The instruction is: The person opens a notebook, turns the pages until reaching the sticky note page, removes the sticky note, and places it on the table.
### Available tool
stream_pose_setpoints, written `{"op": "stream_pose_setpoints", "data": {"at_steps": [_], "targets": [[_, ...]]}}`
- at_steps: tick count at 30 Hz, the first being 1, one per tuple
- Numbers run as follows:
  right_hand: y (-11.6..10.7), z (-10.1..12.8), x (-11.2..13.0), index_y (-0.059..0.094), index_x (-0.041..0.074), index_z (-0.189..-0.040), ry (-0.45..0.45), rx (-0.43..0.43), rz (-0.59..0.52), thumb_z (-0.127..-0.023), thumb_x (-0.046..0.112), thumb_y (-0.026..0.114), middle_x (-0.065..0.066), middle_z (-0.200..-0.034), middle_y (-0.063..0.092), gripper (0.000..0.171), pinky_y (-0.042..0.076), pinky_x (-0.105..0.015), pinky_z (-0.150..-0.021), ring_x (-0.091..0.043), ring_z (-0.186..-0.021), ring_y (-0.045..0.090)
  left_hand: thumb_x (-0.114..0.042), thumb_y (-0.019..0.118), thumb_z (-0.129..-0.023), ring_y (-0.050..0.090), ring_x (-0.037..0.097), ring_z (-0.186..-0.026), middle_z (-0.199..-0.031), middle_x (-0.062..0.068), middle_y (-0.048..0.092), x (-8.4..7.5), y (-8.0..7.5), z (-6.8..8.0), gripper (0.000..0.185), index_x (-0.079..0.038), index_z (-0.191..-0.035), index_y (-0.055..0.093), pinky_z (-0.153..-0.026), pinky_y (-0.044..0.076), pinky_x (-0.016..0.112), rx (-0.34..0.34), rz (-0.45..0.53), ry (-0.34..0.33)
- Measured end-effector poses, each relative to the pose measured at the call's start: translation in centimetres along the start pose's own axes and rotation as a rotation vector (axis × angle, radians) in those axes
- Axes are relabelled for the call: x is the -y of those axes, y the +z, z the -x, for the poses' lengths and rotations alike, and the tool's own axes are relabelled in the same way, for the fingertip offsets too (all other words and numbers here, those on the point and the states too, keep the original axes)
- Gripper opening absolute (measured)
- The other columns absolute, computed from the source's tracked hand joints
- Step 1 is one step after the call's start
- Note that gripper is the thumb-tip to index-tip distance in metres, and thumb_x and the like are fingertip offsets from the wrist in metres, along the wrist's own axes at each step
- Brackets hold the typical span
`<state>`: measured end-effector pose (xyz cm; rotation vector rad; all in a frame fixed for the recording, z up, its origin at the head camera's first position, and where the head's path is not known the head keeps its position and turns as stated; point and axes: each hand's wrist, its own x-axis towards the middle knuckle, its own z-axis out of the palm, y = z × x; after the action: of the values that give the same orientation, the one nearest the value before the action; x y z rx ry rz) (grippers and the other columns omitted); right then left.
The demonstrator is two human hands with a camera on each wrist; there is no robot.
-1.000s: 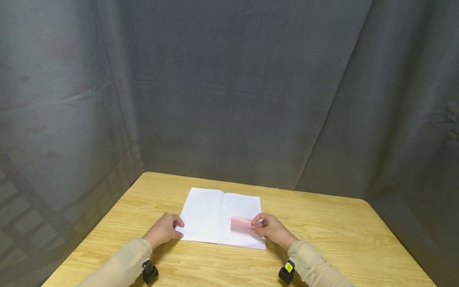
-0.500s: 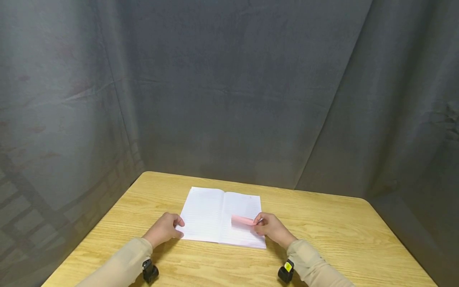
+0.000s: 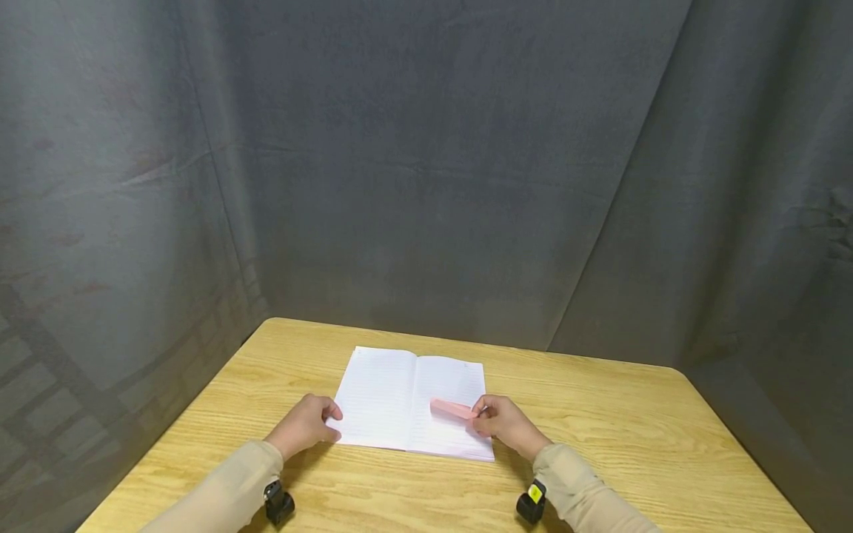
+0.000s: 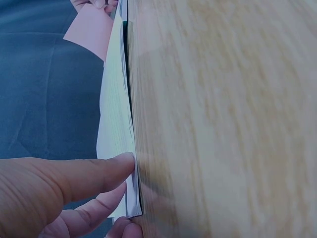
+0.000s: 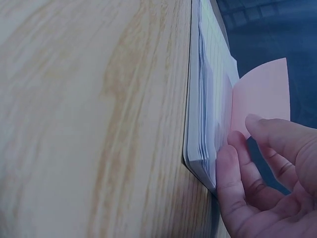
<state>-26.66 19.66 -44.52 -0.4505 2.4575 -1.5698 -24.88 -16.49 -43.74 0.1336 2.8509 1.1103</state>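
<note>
Pink paper slip raised over an open notebook

The right hand [image 3: 501, 422] pinches the slip [image 3: 452, 408] above the notebook's [image 3: 400, 396] right page, not yet laid flat; the left hand [image 3: 305, 426], fingers loosely curled, steadies the left edge.

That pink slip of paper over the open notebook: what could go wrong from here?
1. The right hand pinches the pink slip only at one end, so it could bend or slide free.
2. The left hand touches just the notebook at its left edge; a tug might shift it on the table.
</note>
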Motion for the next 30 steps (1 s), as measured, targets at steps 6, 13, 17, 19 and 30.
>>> {"op": "stream_pose_setpoints", "data": {"at_steps": [6, 13, 17, 19, 30], "targets": [[-0.01, 0.08, 0.04, 0.056, -0.008, -0.091, -0.007, 0.005, 0.003, -0.086, 0.000, 0.066, -0.002, -0.074, 0.051, 0.013, 0.046, -0.021, -0.061, -0.012, -0.070, 0.048, 0.001, 0.081, -0.070, 0.048, 0.019, -0.076, -0.083, 0.006, 0.054, -0.08, -0.07, 0.10, 0.025, -0.003, -0.089, 0.065, -0.069, 0.045, 0.034, 0.005, 0.002, -0.009], [-0.07, 0.11, 0.06, 0.056, -0.007, -0.090, -0.024, 0.014, 0.014, -0.085, -0.001, 0.066, 0.000, -0.072, 0.050, 0.013, 0.045, -0.020, -0.061, -0.011, -0.069, 0.047, 0.001, 0.081, -0.069, 0.048, 0.019, -0.077, -0.084, 0.006, 0.055, -0.14, -0.12, 0.14, 0.025, -0.003, -0.089, 0.066, -0.070, 0.045, 0.034, 0.005, 0.006, -0.012], [-0.15, 0.12, 0.07, 0.057, -0.008, -0.090, -0.027, 0.017, 0.016, -0.085, -0.001, 0.066, 0.000, -0.072, 0.049, 0.013, 0.043, -0.020, -0.059, -0.010, -0.067, 0.046, 0.000, 0.081, -0.069, 0.049, 0.019, -0.078, -0.086, 0.006, 0.057, -0.14, -0.09, 0.10, 0.025, -0.003, -0.089, 0.066, -0.072, 0.046, 0.034, 0.005, 0.009, -0.017], [-0.18, 0.12, 0.06, 0.057, -0.008, -0.090, -0.027, 0.019, 0.016, -0.085, -0.001, 0.066, 0.000, -0.072, 0.049, 0.013, 0.041, -0.019, -0.058, -0.010, -0.067, 0.045, 0.000, 0.081, -0.070, 0.049, 0.019, -0.079, -0.087, 0.006, 0.057, -0.17, -0.10, 0.11, 0.025, -0.003, -0.089, 0.066, -0.072, 0.046, 0.035, 0.004, 0.008, -0.016], [-0.21, 0.25, -0.08, 0.056, -0.009, -0.090, -0.029, 0.027, 0.003, -0.085, 0.000, 0.067, -0.001, -0.075, 0.051, 0.015, 0.042, -0.020, -0.059, -0.010, -0.068, 0.046, 0.001, 0.081, -0.070, 0.050, 0.019, -0.078, -0.086, 0.005, 0.058, -0.26, -0.06, 0.25, 0.024, -0.003, -0.088, 0.066, -0.074, 0.047, 0.037, -0.006, -0.004, -0.009]]}}
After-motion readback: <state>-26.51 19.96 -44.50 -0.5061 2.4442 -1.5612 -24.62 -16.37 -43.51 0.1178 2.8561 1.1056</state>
